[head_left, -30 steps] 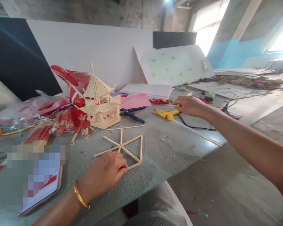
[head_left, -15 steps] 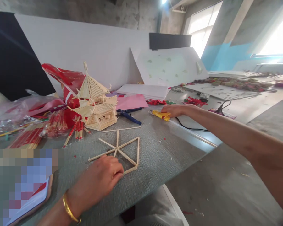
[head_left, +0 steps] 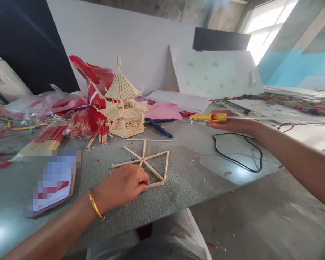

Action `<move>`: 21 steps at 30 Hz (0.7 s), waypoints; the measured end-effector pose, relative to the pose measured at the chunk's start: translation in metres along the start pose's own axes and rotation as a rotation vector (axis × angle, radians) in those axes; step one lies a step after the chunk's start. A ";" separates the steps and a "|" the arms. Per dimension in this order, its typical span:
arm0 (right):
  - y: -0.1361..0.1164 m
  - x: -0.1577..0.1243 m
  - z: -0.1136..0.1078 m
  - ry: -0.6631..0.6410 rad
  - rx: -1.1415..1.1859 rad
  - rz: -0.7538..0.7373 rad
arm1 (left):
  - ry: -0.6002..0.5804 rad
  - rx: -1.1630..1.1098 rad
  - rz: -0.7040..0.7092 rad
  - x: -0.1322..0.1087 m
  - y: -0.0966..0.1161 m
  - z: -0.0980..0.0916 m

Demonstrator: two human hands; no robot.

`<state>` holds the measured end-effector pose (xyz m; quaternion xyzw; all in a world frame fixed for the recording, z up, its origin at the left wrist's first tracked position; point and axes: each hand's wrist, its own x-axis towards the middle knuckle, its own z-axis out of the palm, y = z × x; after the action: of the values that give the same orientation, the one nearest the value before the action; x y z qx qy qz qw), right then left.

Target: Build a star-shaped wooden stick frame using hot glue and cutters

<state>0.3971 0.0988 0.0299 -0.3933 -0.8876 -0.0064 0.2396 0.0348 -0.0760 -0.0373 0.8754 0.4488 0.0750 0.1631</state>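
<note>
On the table lies a wheel-like frame of wooden sticks (head_left: pixel 153 169), with spokes from one hub and outer sticks along part of its rim. My left hand (head_left: pixel 127 183) is closed at the frame's near side; the fingertips pinch a stick there and hide part of it. My right hand (head_left: pixel 231 124) is wrapped round a yellow hot glue gun (head_left: pixel 208 117), lifted over the table with its nozzle pointing left. A clear glue stick (head_left: pixel 242 117) juts from its back. Behind the frame lies a loose wooden stick (head_left: pixel 149 140). A pagoda model of sticks (head_left: pixel 126 108) stands farther back.
Blue-handled pliers (head_left: pixel 159 126) lie right of the pagoda. A black cord (head_left: pixel 215 146) loops below my right hand. A phone (head_left: pixel 52 184) lies at left, with bundled red-tipped sticks (head_left: pixel 47 137) beyond it. Pink paper (head_left: pixel 165 111) and white boards (head_left: pixel 178 99) are at the back.
My right hand has picked the glue gun up off the table, and the cord is now in fuller view. My left hand stays at the frame. The view has swung left.
</note>
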 end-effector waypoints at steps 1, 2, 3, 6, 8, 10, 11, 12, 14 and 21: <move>-0.009 -0.003 -0.002 -0.048 0.009 -0.024 | -0.002 -0.008 -0.006 0.000 0.000 -0.001; -0.019 -0.005 -0.003 -0.110 0.025 -0.060 | -0.004 -0.015 -0.011 0.000 0.000 -0.001; -0.030 -0.008 -0.002 -0.165 0.049 -0.103 | -0.006 -0.023 -0.013 0.001 0.000 -0.002; -0.063 -0.019 0.004 -0.339 0.176 -0.265 | -0.008 -0.048 -0.018 0.001 0.000 -0.003; -0.084 -0.026 0.012 -0.462 0.254 -0.318 | -0.013 -0.066 -0.026 0.002 0.000 -0.004; -0.100 -0.031 0.021 -0.573 0.326 -0.364 | -0.016 -0.084 -0.035 0.002 -0.001 -0.004; -0.106 -0.033 0.026 -0.612 0.346 -0.384 | -0.015 -0.092 -0.036 0.002 -0.002 -0.005; -0.111 -0.035 0.031 -0.636 0.356 -0.404 | -0.014 -0.098 -0.035 0.001 -0.002 -0.005; -0.116 -0.036 0.040 -0.670 0.368 -0.452 | -0.008 -0.107 -0.031 0.001 -0.003 -0.005; -0.119 -0.036 0.045 -0.685 0.371 -0.490 | -0.002 -0.082 -0.025 0.001 -0.002 -0.004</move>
<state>0.3153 0.0010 -0.0044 -0.1018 -0.9686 0.2268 -0.0099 0.0326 -0.0726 -0.0343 0.8624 0.4559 0.0907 0.2003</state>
